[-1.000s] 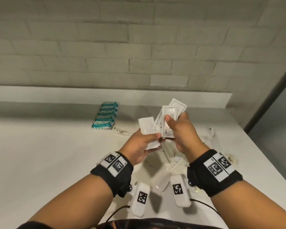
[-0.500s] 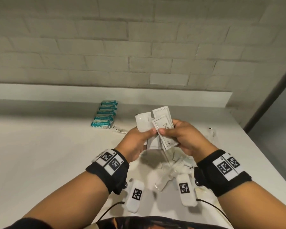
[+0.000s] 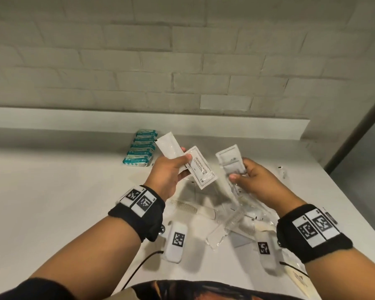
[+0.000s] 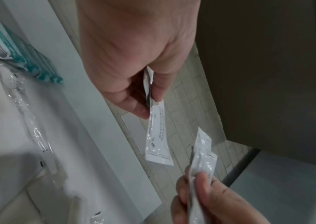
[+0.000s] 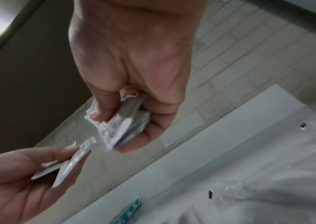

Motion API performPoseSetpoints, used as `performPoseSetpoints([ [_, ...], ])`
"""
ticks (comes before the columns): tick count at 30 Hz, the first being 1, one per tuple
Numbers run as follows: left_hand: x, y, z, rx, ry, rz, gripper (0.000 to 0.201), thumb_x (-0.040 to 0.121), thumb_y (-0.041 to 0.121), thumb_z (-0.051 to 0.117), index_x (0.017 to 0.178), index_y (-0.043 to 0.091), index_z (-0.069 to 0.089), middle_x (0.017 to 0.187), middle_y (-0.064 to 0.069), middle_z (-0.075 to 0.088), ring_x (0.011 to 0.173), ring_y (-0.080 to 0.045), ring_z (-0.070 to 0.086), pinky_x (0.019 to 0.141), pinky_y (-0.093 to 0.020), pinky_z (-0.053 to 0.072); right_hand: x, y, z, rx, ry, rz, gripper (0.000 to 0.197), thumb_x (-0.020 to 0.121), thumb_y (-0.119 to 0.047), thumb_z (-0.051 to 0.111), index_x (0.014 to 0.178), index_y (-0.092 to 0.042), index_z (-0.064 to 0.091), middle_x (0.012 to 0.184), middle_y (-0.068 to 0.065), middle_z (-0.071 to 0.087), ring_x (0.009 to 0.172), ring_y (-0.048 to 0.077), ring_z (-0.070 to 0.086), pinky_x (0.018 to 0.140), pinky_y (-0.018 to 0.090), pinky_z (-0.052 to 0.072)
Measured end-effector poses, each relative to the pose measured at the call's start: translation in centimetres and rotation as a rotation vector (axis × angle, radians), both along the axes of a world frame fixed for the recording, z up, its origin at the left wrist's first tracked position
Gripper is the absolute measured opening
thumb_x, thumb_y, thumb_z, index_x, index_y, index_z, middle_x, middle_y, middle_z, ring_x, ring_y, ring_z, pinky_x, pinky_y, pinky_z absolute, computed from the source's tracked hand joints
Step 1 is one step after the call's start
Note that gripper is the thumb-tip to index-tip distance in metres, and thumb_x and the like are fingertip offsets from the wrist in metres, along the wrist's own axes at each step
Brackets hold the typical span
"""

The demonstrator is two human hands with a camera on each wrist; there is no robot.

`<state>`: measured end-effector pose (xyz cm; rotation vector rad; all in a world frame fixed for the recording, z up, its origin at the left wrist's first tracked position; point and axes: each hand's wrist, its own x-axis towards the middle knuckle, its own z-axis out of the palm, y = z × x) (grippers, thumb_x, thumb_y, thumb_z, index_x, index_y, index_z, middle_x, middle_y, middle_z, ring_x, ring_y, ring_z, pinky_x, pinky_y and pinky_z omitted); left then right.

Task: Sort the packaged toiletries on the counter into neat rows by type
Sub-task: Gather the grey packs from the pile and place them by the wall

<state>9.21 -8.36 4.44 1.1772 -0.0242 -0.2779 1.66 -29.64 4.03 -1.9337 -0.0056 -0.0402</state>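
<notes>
Above the white counter (image 3: 52,191), my left hand (image 3: 171,172) pinches two white sachets: a blank one (image 3: 168,147) pointing up-left and a shampoo sachet (image 3: 200,169) with printed text (image 4: 158,136). My right hand (image 3: 247,178) grips a small stack of white sachets (image 3: 231,160) (image 5: 122,128), held apart from the left hand's pair. A row of teal soap packets (image 3: 142,148) lies at the back of the counter. Clear-wrapped combs (image 3: 186,207) and other clear packets (image 3: 232,224) lie scattered under my hands.
A raised white ledge (image 3: 225,128) runs along the brick wall behind the counter. The counter's right edge drops off beside a dark door frame (image 3: 359,131). More clear packets (image 3: 281,172) lie at the right. Bare counter lies to the left.
My hands have pulled apart: the left took the shampoo sachet and a blank one leftward, the right kept the remaining stack. Before, both hands held the bunch together.
</notes>
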Motion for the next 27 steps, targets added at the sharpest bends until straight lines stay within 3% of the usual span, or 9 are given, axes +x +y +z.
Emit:
performPoseSetpoints([
  [4,0.0,-0.2,-0.3,0.023,-0.039,-0.011,0.018,0.088,-0.002,0.06,0.089,0.015,0.058,0.073,0.004,0.071,0.069,-0.008,0.07,0.063,-0.025,0.057,-0.4,0.6,1.6,0.244,0.022,0.024,0.016,0.097,-0.013,0.05,0.111,-0.018,0.057,0.087,-0.001,0.07,0.079,0.023,0.07,0.061,0.033,0.057],
  [7,-0.7,-0.9,0.1,0.025,-0.083,-0.054,0.019,0.087,-0.004,0.06,0.086,0.015,0.059,0.069,0.006,0.07,0.072,-0.011,0.069,0.067,-0.027,0.056,0.3,1.8,2.3,0.24,0.033,0.076,0.023,0.097,-0.015,0.053,0.12,-0.017,0.054,0.108,0.004,0.071,0.097,0.021,0.069,0.079,0.03,0.057],
  [11,-1.4,-1.9,0.5,0.017,-0.147,-0.128,0.018,0.092,0.001,0.055,0.093,0.015,0.065,0.084,0.0,0.074,0.083,-0.017,0.07,0.072,-0.03,0.057,1.1,4.1,1.3,0.146,0.021,0.022,0.038,0.092,-0.013,0.061,0.125,-0.021,0.044,0.115,0.004,0.067,0.105,0.023,0.066,0.093,0.047,0.053],
  [14,-0.9,-1.4,0.2,-0.029,-0.013,-0.14,0.027,0.1,0.029,0.044,0.111,0.012,0.062,0.09,-0.006,0.071,0.085,-0.023,0.067,0.071,-0.036,0.055,1.1,4.4,0.3,0.184,0.024,0.01,0.04,0.089,-0.008,0.063,0.125,-0.02,0.05,0.115,0.005,0.069,0.107,0.025,0.066,0.097,0.048,0.049],
  [17,-0.1,-0.1,-0.3,0.003,0.145,-0.178,0.07,0.089,0.07,0.033,0.116,0.011,0.059,0.067,0.001,0.05,0.055,-0.013,0.046,0.047,-0.022,0.034,0.9,3.6,0.0,0.263,0.055,-0.019,0.031,0.09,-0.003,0.061,0.119,-0.015,0.06,0.111,0.01,0.071,0.104,0.031,0.067,0.095,0.049,0.05],
  [19,0.0,0.2,-0.6,0.043,0.152,-0.171,0.054,0.093,0.059,0.041,0.11,0.011,0.06,0.066,0.002,0.043,0.051,-0.009,0.037,0.044,-0.02,0.028,0.9,3.1,0.0,0.32,0.062,-0.067,0.031,0.091,-0.001,0.059,0.12,-0.011,0.058,0.111,0.012,0.071,0.104,0.032,0.067,0.095,0.048,0.05],
  [22,-0.4,0.0,-0.7,0.114,0.073,-0.178,0.012,0.095,0.013,0.054,0.107,0.012,0.056,0.086,-0.005,0.061,0.069,-0.016,0.058,0.061,-0.029,0.048,1.0,2.4,-0.3,0.398,0.075,-0.135,0.033,0.091,0.001,0.057,0.123,-0.006,0.055,0.113,0.015,0.069,0.102,0.03,0.066,0.096,0.049,0.049],
  [24,-0.6,-0.1,-1.1,0.127,0.021,-0.182,0.02,0.094,0.001,0.052,0.109,0.014,0.054,0.095,-0.008,0.066,0.079,-0.021,0.064,0.073,-0.038,0.053,0.8,2.0,-0.5,0.423,0.084,-0.155,0.031,0.091,0.001,0.057,0.121,-0.008,0.056,0.114,0.014,0.069,0.106,0.032,0.065,0.098,0.051,0.047],
  [27,-0.9,-0.1,-1.2,0.171,-0.037,-0.183,0.023,0.094,0.001,0.053,0.108,0.019,0.052,0.092,-0.01,0.069,0.078,-0.023,0.067,0.076,-0.043,0.055,0.6,1.8,-0.8,0.443,0.094,-0.156,0.03,0.091,0.0,0.057,0.119,-0.01,0.057,0.115,0.013,0.069,0.109,0.032,0.065,0.1,0.052,0.046],
])
